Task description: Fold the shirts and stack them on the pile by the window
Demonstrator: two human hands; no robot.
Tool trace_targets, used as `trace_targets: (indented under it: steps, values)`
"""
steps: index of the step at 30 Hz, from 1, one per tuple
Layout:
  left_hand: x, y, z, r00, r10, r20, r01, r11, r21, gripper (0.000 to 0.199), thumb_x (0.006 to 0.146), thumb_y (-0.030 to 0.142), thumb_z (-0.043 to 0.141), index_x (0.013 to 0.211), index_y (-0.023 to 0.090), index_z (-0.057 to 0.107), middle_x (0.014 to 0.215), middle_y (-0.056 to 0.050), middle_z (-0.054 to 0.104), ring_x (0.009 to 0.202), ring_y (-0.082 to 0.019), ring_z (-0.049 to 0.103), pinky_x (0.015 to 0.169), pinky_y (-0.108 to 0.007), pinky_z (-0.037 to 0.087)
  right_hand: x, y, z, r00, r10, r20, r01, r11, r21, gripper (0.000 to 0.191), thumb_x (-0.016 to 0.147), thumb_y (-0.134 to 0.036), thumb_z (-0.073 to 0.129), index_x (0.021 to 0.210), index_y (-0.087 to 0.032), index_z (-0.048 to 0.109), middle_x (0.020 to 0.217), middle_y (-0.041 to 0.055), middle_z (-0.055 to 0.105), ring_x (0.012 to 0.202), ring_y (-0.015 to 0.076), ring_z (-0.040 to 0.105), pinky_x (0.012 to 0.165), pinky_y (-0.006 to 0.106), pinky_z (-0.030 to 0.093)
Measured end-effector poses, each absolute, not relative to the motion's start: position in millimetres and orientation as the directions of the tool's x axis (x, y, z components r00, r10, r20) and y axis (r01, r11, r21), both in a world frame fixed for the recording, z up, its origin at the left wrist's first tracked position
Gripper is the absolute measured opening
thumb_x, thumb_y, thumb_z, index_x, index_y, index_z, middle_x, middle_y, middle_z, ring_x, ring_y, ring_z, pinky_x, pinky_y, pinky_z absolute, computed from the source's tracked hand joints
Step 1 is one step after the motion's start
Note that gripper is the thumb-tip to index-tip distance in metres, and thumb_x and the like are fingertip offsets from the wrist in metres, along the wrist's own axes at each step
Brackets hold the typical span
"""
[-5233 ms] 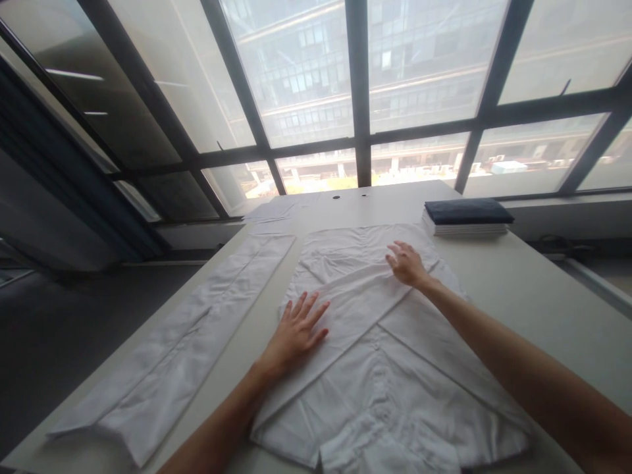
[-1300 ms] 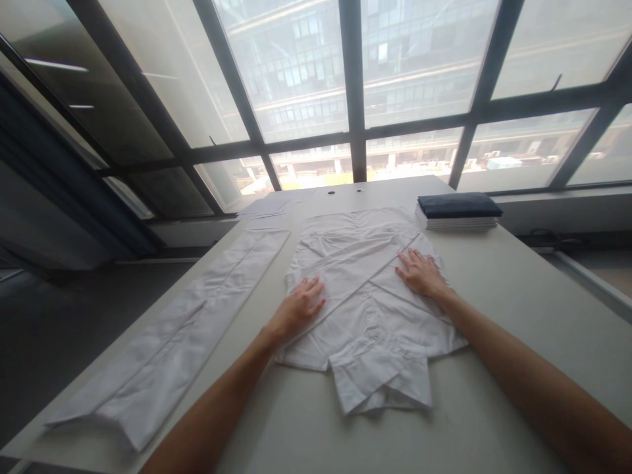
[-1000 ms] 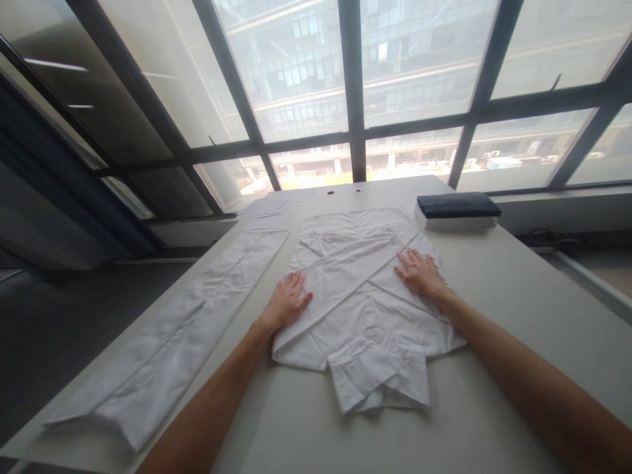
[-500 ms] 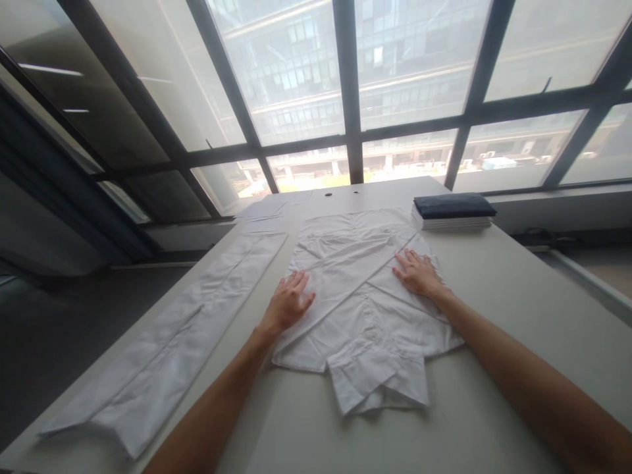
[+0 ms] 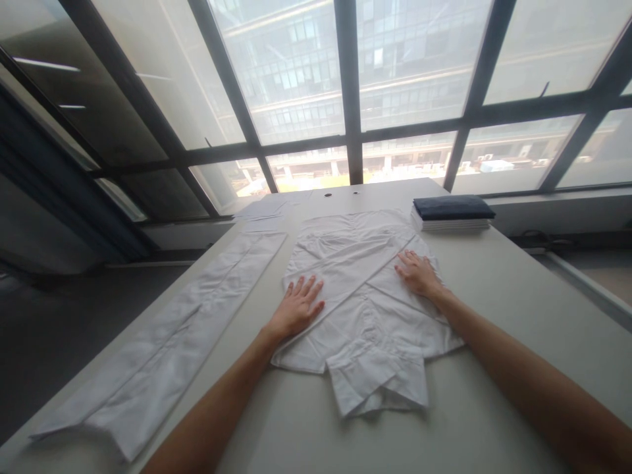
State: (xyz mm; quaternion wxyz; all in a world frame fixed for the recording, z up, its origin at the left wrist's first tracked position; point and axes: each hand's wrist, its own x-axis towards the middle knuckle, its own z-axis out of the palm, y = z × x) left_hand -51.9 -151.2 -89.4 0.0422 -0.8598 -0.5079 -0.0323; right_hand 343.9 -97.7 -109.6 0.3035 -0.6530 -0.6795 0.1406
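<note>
A white garment (image 5: pixel 355 263) lies spread on the white table (image 5: pixel 533 329), with its sleeves crossed over the body and two cuffs (image 5: pixel 378 378) overlapping at the near edge. My left hand (image 5: pixel 299 306) rests flat on the garment's left side, fingers spread. On the right side of the same garment lies my right hand (image 5: pixel 417 272), also with fingers apart. Neither hand grips the cloth. Some of the fabric under both palms is hidden.
A long folded white cloth (image 5: pixel 172 336) lies along the table's left side. White sheets (image 5: pixel 261 210) are at the far left. A dark folded cloth (image 5: pixel 453 207) tops a white stack (image 5: pixel 457 224) at the far right. Windows stand beyond the table.
My left hand has moved slightly right on the garment, its fingers now more spread. My right hand has barely shifted. The garment lies the same way.
</note>
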Motion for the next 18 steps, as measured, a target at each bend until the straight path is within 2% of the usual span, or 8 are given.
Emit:
trace_targets:
  steps: [2, 3, 5, 7, 9, 12, 15, 18]
  values:
    - [-52.1, -150.7, -90.8, 0.484, 0.868, 0.109, 0.875, -0.483, -0.035, 0.062, 0.104, 0.053, 0.035, 0.158, 0.022, 0.036, 0.165, -0.011, 0.028, 0.152, -0.037, 0.021, 0.119, -0.06, 0.025, 347.4, -93.9, -101.8, 0.166, 0.963, 0.211, 0.594, 0.074, -0.801, 0.04, 0.086, -0.029, 0.061, 0.125, -0.019, 0.066, 0.149, 0.0134, 0.054, 0.145, 0.0286, 0.038, 0.123, 0.049, 0.017]
    - [-52.3, -150.4, -91.5, 0.484, 0.868, 0.112, 0.875, -0.483, -0.033, 0.062, 0.104, 0.053, 0.036, 0.158, 0.022, 0.036, 0.164, -0.011, 0.029, 0.152, -0.037, 0.022, 0.118, -0.059, 0.026, 350.0, -90.4, -97.0, 0.224, 0.956, 0.188, 0.498, 0.053, -0.866, 0.037, 0.084, -0.027, 0.062, 0.119, -0.019, 0.068, 0.144, 0.0132, 0.058, 0.141, 0.0281, 0.043, 0.122, 0.047, 0.022]
    - [-53.0, -149.7, -92.8, 0.487, 0.866, 0.117, 0.873, -0.486, -0.035, 0.062, 0.104, 0.053, 0.036, 0.158, 0.022, 0.036, 0.164, -0.011, 0.029, 0.152, -0.037, 0.022, 0.118, -0.057, 0.027, 356.4, -79.3, -86.9, 0.311, 0.941, 0.133, 0.38, 0.005, -0.925, 0.032, 0.084, -0.024, 0.06, 0.114, -0.019, 0.068, 0.134, 0.0132, 0.064, 0.132, 0.0266, 0.052, 0.117, 0.043, 0.034]
    - [-53.9, -149.1, -94.0, 0.493, 0.861, 0.121, 0.869, -0.492, -0.042, 0.062, 0.104, 0.054, 0.034, 0.158, 0.022, 0.036, 0.165, -0.011, 0.029, 0.152, -0.037, 0.022, 0.119, -0.057, 0.027, 363.3, -63.4, -77.1, 0.377, 0.925, 0.051, 0.284, -0.064, -0.957, 0.029, 0.086, -0.023, 0.056, 0.113, -0.019, 0.065, 0.121, 0.0124, 0.068, 0.115, 0.0236, 0.062, 0.104, 0.041, 0.049]
    - [-54.9, -148.5, -95.2, 0.5, 0.857, 0.127, 0.866, -0.498, -0.049, 0.062, 0.104, 0.054, 0.034, 0.158, 0.021, 0.037, 0.164, -0.011, 0.029, 0.152, -0.037, 0.022, 0.119, -0.057, 0.028, 369.6, -44.7, -68.0, 0.42, 0.904, -0.083, 0.144, -0.156, -0.977, 0.024, 0.088, -0.023, 0.052, 0.11, -0.019, 0.061, 0.105, 0.0106, 0.068, 0.092, 0.0193, 0.067, 0.086, 0.036, 0.058]
    - [-56.0, -148.3, -97.0, 0.505, 0.851, 0.145, 0.863, -0.503, -0.054, 0.063, 0.104, 0.054, 0.034, 0.157, 0.021, 0.037, 0.164, -0.011, 0.029, 0.152, -0.036, 0.022, 0.119, -0.057, 0.028, 378.1, -18.9, -55.5, 0.408, 0.863, -0.3, -0.06, -0.302, -0.951, 0.018, 0.093, -0.025, 0.045, 0.106, -0.02, 0.056, 0.091, 0.0088, 0.064, 0.072, 0.0157, 0.064, 0.067, 0.031, 0.061]
    - [-56.4, -149.1, -98.1, 0.506, 0.848, 0.154, 0.861, -0.506, -0.047, 0.062, 0.104, 0.053, 0.035, 0.158, 0.022, 0.037, 0.165, -0.011, 0.028, 0.152, -0.036, 0.022, 0.119, -0.056, 0.027, 386.2, -1.4, -45.1, 0.33, 0.827, -0.455, -0.208, -0.407, -0.89, 0.022, 0.1, -0.028, 0.033, 0.108, -0.021, 0.052, 0.094, 0.0099, 0.06, 0.072, 0.0171, 0.063, 0.061, 0.033, 0.06]
    - [-56.3, -150.0, -98.6, 0.503, 0.85, 0.154, 0.863, -0.504, -0.033, 0.061, 0.104, 0.053, 0.036, 0.158, 0.022, 0.037, 0.165, -0.011, 0.028, 0.152, -0.036, 0.022, 0.119, -0.056, 0.027, 392.6, 8.7, -39.9, 0.256, 0.805, -0.535, -0.304, -0.458, -0.835, 0.03, 0.103, -0.034, 0.026, 0.111, -0.019, 0.05, 0.098, 0.0122, 0.056, 0.075, 0.0189, 0.063, 0.057, 0.031, 0.059]
